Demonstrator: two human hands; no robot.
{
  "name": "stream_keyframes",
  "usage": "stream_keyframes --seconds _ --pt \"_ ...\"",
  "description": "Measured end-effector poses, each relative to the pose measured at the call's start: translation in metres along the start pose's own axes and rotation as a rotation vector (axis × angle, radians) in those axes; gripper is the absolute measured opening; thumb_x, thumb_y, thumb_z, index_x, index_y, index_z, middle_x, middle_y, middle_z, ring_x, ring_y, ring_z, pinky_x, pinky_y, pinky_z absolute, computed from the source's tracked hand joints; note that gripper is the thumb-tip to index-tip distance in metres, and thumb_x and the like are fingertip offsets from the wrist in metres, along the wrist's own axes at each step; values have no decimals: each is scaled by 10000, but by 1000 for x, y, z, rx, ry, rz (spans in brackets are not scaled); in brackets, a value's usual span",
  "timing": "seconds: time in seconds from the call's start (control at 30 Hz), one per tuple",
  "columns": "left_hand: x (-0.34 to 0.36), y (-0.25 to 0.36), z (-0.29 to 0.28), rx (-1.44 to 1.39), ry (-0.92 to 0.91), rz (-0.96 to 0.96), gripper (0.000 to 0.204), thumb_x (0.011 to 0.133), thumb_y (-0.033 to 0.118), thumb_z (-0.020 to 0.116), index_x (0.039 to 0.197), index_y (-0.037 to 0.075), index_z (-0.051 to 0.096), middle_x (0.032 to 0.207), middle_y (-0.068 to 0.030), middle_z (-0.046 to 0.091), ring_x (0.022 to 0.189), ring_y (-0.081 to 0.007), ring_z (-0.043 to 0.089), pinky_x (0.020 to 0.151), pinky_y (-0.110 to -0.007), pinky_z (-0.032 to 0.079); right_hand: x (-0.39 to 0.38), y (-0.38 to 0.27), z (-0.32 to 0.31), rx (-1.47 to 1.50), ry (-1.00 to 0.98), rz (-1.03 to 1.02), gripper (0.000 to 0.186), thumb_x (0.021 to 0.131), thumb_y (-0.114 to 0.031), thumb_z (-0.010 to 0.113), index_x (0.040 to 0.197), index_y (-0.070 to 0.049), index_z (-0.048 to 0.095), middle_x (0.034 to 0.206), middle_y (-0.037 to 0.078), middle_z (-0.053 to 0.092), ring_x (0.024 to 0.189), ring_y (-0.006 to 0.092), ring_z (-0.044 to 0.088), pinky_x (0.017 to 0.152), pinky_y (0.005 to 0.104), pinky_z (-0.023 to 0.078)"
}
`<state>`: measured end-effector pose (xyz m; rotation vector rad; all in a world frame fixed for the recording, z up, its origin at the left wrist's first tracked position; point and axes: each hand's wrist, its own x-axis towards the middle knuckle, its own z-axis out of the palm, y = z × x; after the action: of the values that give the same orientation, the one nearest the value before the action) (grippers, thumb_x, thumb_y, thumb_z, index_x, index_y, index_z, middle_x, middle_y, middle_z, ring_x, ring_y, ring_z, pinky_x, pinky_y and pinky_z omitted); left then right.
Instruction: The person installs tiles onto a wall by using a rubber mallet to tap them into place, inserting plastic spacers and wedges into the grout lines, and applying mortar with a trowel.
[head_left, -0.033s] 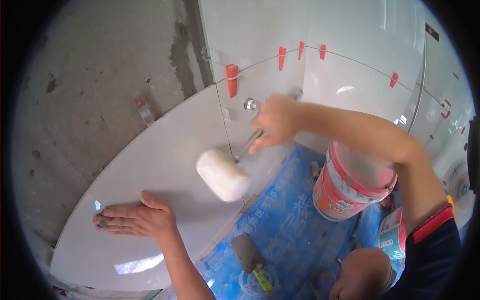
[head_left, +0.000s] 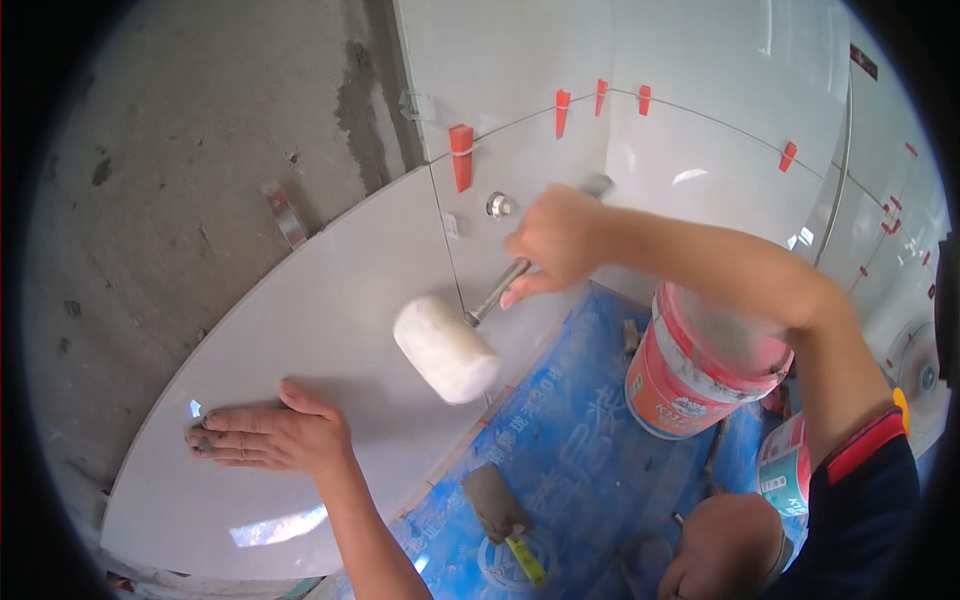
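While the straight fingers [head_left: 240, 440] of the left hand [head_left: 290, 440] lie together and the thumb juts away from them, that hand grips nothing; it is spread on the large pale tile [head_left: 300, 310], near its lower left, palm side down, probably to steady the tile or feel its movement. The right hand [head_left: 560, 232], up and to the right of the tile, has its fingers curled firmly round the handle of a white-headed mallet [head_left: 445, 350]; part of the grip juts out beyond the fist, perhaps so that the head can swing freely from the wrist. That head lies over the right-hand part of the tile, but whether it touches the surface I cannot tell. The mallet's handle runs up and rightward from its head, and the thick head sits crosswise on it, its own long axis sloping from upper left to lower right. The tile's long axis climbs from lower left to upper right. Just beyond its right edge, across a thin seam, are a neighbouring tile [head_left: 530, 320] and a round chrome fitting [head_left: 499, 205]; above them, red wedges [head_left: 461, 158] sit in the joint, presumably holding the gap. Below and right of the large tile, a blue sheet [head_left: 590, 450], likely floor protection, bears a mortar-caked trowel [head_left: 495, 505] and a pink bucket [head_left: 665, 385].
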<state>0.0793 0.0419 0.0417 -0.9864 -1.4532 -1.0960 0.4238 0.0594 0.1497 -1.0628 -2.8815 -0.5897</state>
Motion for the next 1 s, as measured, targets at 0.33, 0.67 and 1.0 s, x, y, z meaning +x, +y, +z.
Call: stream_keyframes --seconds 0.33,0.67,1.0 --pt "-4 -6 3 23 -21 63 850 1018 505 284 1497 -136 -5 1569 -343 -84 1465 -502 -47 1176 -556 40 -152 -179 97 659 -288 437 647 837 -711 557 664 -91 616 597 124 607 544 350 612 494 437 462" --pt "-49 8 -12 -126 -512 732 738 964 343 497 1461 -144 250 1523 -349 231 1446 -532 115 1163 -572 114 -305 -319 202 998 -414 1138 554 911 -602 545 773 -78 662 699 151 634 633 348 613 566 463 456" --pt "-171 88 1 -87 -1161 1565 745 936 346 569 1508 -23 266 1618 -133 172 1514 -263 83 1231 -381 68 -322 -330 228 1120 -364 1329 429 927 -457 596 859 -33 599 767 190 612 699 366 593 630 480 452"
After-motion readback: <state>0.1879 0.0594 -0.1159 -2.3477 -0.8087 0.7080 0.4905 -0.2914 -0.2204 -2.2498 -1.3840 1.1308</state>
